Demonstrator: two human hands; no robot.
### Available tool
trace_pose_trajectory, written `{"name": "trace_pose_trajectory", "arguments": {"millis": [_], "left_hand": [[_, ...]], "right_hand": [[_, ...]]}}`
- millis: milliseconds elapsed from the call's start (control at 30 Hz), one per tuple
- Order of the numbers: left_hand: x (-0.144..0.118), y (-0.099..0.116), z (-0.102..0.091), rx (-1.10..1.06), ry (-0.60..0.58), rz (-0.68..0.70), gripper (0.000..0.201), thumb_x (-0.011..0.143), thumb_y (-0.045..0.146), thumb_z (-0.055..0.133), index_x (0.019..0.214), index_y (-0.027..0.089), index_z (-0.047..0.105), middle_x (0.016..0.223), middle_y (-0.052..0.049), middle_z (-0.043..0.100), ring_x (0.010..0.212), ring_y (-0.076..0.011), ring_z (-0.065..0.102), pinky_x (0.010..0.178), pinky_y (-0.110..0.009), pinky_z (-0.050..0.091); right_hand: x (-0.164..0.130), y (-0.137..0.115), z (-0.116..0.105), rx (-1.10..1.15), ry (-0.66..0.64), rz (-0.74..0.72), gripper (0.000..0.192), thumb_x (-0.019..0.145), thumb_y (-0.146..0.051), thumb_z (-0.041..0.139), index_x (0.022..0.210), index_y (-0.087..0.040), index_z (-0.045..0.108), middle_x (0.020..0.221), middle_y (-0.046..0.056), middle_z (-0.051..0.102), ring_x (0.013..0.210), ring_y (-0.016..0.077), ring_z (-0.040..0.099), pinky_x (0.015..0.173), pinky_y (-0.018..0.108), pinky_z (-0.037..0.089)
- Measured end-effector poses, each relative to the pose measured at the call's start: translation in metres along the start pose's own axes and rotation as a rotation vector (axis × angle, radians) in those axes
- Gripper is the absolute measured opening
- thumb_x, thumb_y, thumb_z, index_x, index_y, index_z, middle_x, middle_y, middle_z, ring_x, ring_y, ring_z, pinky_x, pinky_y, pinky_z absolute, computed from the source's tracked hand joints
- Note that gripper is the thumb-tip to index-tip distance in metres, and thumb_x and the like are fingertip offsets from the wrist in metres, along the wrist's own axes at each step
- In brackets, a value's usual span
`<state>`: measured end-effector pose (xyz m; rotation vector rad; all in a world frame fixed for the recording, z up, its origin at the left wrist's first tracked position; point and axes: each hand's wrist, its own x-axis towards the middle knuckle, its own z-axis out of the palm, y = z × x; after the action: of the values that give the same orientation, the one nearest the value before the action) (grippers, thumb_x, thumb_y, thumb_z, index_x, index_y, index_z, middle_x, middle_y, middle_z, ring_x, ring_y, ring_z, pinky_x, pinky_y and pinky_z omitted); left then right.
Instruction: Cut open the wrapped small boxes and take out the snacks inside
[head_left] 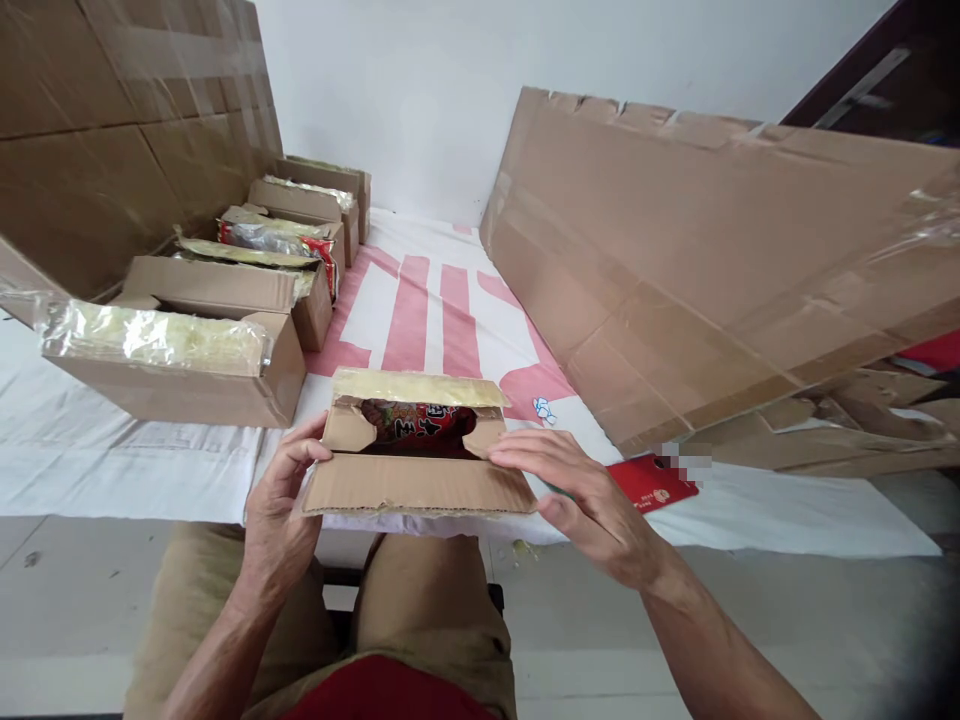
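A small cardboard box (420, 483) sits in front of me at the table's near edge, its top flaps raised. Through the gap between the flaps shows a dark red printed packet (416, 425). Clear tape covers the far flap. My left hand (283, 490) grips the box's left end, with the fingertips at the top corner. My right hand (592, 500) holds the right end: its fingers lie on the side flap and the thumb is by the front flap's corner. The undersides of both hands' grips are partly hidden.
Several similar boxes (217, 390) with taped flaps stand in a row on the left, beside a large carton (135, 120). Another big cardboard sheet or carton (712, 270) leans at the right. A red card (649, 483) lies on the white and pink cloth (409, 310).
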<state>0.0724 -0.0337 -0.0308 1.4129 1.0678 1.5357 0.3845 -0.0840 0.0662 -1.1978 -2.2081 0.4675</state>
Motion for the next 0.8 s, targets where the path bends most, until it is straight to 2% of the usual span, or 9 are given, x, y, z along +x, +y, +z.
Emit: {"name": "trace_pose_trajectory", "arguments": {"millis": [67,133,300,433,533,633,700,767,800], "left_hand": [[0.002,-0.001,0.0,0.004,0.003,-0.015,0.022,0.087,0.04,0.078,0.094,0.023,0.065,0.147,-0.011,0.065,0.135,-0.0293,0.062,0.107,-0.04,0.051],[0.002,-0.004,-0.001,0.014,-0.008,-0.04,0.025,0.087,0.045,0.077,0.092,0.023,0.064,0.145,-0.013,0.065,0.135,-0.0309,0.061,0.109,-0.042,0.05],[0.001,-0.009,-0.001,0.008,-0.042,-0.05,0.024,0.09,0.045,0.074,0.093,0.023,0.063,0.146,-0.013,0.064,0.135,-0.031,0.061,0.112,-0.044,0.048],[0.0,-0.013,-0.002,0.013,-0.045,-0.031,0.02,0.091,0.039,0.073,0.096,0.023,0.063,0.148,-0.014,0.062,0.136,-0.0311,0.06,0.112,-0.045,0.047],[-0.001,-0.014,-0.001,0.044,-0.046,0.002,0.016,0.094,0.037,0.069,0.098,0.024,0.061,0.149,-0.015,0.06,0.137,-0.0304,0.059,0.112,-0.046,0.046],[-0.007,-0.017,0.005,0.094,-0.004,0.056,0.016,0.096,0.038,0.066,0.103,0.024,0.061,0.149,-0.014,0.06,0.14,-0.0298,0.056,0.114,-0.047,0.045],[-0.014,-0.023,0.012,0.138,0.082,0.063,0.029,0.094,0.039,0.069,0.118,0.024,0.061,0.149,-0.015,0.058,0.142,-0.0295,0.055,0.116,-0.046,0.044],[-0.021,-0.031,0.019,0.183,0.143,-0.008,0.052,0.091,0.04,0.073,0.137,0.023,0.055,0.149,-0.017,0.057,0.142,-0.0295,0.054,0.116,-0.045,0.045],[-0.024,-0.036,0.021,0.194,0.131,-0.059,0.06,0.089,0.041,0.074,0.142,0.022,0.053,0.148,-0.017,0.058,0.141,-0.0302,0.055,0.116,-0.045,0.046]], "right_hand": [[0.019,-0.001,-0.003,-0.072,-0.109,0.021,0.044,0.111,-0.047,0.039,0.135,-0.028,0.071,0.139,0.008,0.072,0.134,0.0305,0.062,0.113,0.054,0.047],[0.038,0.0,-0.001,-0.195,-0.15,0.027,0.045,0.111,-0.048,0.041,0.139,-0.026,0.07,0.149,0.011,0.065,0.14,0.0315,0.057,0.115,0.056,0.047],[0.078,0.018,0.013,-0.497,-0.073,0.06,0.054,0.105,-0.048,0.054,0.152,-0.022,0.055,0.164,0.015,0.048,0.15,0.0361,0.044,0.12,0.061,0.04],[0.095,0.036,0.028,-0.537,-0.129,0.135,0.051,0.099,-0.037,0.059,0.147,-0.019,0.057,0.156,0.016,0.056,0.138,0.0373,0.054,0.11,0.057,0.046],[0.1,0.041,0.037,-0.535,-0.093,0.146,0.044,0.096,-0.028,0.057,0.14,-0.021,0.062,0.145,0.014,0.065,0.125,0.0364,0.06,0.103,0.056,0.047],[0.101,0.04,0.039,-0.536,-0.079,0.155,0.042,0.095,-0.024,0.055,0.136,-0.019,0.063,0.141,0.014,0.067,0.122,0.0363,0.061,0.1,0.056,0.047],[0.101,0.04,0.039,-0.531,-0.088,0.166,0.042,0.094,-0.022,0.054,0.135,-0.018,0.063,0.143,0.015,0.066,0.122,0.0359,0.06,0.101,0.056,0.047],[0.1,0.04,0.039,-0.52,-0.082,0.177,0.042,0.094,-0.022,0.055,0.135,-0.019,0.063,0.144,0.014,0.066,0.124,0.0349,0.06,0.102,0.054,0.047],[0.099,0.041,0.039,-0.512,-0.075,0.183,0.042,0.094,-0.023,0.055,0.135,-0.019,0.063,0.144,0.013,0.065,0.125,0.0344,0.06,0.103,0.053,0.046]]}}
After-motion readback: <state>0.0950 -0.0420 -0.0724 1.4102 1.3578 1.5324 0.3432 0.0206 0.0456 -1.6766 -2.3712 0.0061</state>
